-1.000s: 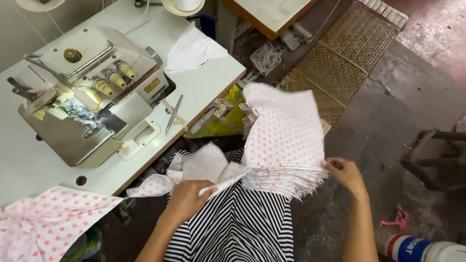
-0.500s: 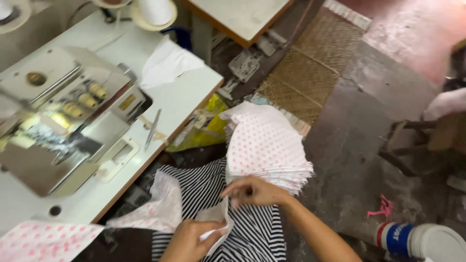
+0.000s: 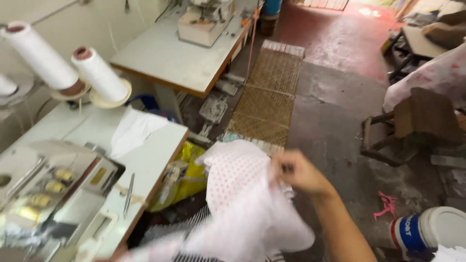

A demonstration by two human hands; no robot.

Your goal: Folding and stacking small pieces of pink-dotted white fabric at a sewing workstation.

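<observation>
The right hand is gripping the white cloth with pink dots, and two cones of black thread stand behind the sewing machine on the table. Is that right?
Not quite. The head view shows the two cones of thread are white, not black. The rest holds: the right hand grips the white cloth with pink dots, and the cones stand behind the sewing machine on the table.

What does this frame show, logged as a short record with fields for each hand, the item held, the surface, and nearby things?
right hand: right hand raised, fingers closed in a grip on the dotted fabric
left hand: not in view
item held: white fabric with pink dots, motion-blurred, hanging over the lap
surface: white sewing table at left
on the table: sewing machine, two white thread cones, loose white cloth, tweezers
floor: woven mat, white bucket
behind: second sewing table
</observation>
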